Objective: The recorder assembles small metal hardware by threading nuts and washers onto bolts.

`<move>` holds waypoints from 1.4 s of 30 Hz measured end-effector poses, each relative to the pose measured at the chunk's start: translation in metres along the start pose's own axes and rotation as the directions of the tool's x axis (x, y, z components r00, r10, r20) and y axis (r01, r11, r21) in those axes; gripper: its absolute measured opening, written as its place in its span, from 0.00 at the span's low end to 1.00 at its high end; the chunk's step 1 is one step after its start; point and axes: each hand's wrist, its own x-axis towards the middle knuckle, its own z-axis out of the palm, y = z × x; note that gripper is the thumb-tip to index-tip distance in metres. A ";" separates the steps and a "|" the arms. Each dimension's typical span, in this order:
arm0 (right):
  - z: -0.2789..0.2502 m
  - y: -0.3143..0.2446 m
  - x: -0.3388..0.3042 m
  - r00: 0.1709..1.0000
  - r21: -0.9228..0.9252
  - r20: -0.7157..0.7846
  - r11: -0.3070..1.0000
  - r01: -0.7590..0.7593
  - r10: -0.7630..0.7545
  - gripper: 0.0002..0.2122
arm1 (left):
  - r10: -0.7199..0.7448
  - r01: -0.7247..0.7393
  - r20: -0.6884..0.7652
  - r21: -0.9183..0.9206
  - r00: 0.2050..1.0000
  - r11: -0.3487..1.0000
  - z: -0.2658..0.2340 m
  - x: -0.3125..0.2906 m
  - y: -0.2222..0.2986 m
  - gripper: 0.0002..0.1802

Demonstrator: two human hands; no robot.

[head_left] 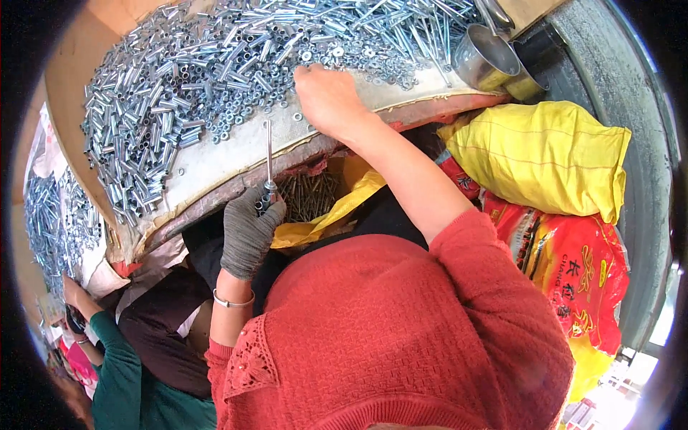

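Observation:
My left hand (249, 233), in a grey knitted glove, is closed around the lower end of a long thin metal bolt (269, 154). The bolt points up toward the worktable, with a wider sleeve-like part at the glove. Bare and closed, my right hand (328, 100) rests at the near edge of the metal pile, its fingertips among small washers (307, 56) and nuts. Whatever those fingers pinch is hidden. Loose nuts (228, 118) lie to the left of this hand, and short metal sleeves (154, 118) are heaped farther left. Long bolts (430, 21) lie at the back right.
Metal cups (487, 61) stand at the table's right end. Below them sit a yellow woven sack (541, 158) and a red printed bag (580, 269). An open yellow bag (337, 208) with bolts (308, 197) lies under the table edge. A co-worker in green (118, 358) works at left.

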 end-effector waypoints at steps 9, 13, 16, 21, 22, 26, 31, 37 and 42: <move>-0.032 -0.006 -0.040 0.977 0.974 0.212 0.080 -0.211 -0.003 0.05 | 0.036 -0.026 0.139 -0.074 0.990 0.997 0.008 0.002 0.017 0.10; -0.030 -0.008 -0.051 0.988 0.991 0.132 -0.035 -0.130 0.076 0.05 | -0.055 0.135 0.263 -0.292 0.963 0.947 0.008 0.002 0.022 0.10; -0.025 -0.013 -0.058 0.925 0.756 -0.379 0.577 0.308 0.003 0.06 | 0.012 0.072 0.242 -0.333 0.970 0.940 0.013 -0.002 0.022 0.10; -0.037 -0.015 -0.060 0.734 0.340 -0.618 0.747 0.572 -0.281 0.16 | 0.344 -0.316 -0.113 0.208 0.932 0.926 0.021 -0.002 0.004 0.11; -0.038 -0.013 -0.063 0.733 0.350 -0.620 0.737 0.579 -0.281 0.16 | 0.335 -0.304 -0.121 0.217 0.935 0.928 0.019 -0.002 -0.001 0.11; -0.049 -0.012 -0.078 0.856 0.546 -0.478 0.697 0.466 -0.198 0.18 | 0.378 -0.281 -0.105 0.495 0.920 0.822 0.012 0.001 0.011 0.10; -0.063 -0.008 -0.084 0.978 0.986 0.167 0.019 -0.166 -0.124 0.18 | 0.240 -0.241 0.016 0.064 0.971 0.968 0.001 0.000 0.032 0.11; -0.047 -0.015 -0.083 0.913 0.940 0.334 0.146 -0.307 -0.232 0.09 | 0.176 -0.166 0.134 -0.085 0.975 0.982 0.011 0.001 0.041 0.12; -0.022 -0.056 -0.078 0.965 0.987 0.108 -0.089 -0.132 -0.239 0.18 | 0.311 -0.305 -0.061 0.088 0.948 0.948 0.033 -0.005 0.031 0.12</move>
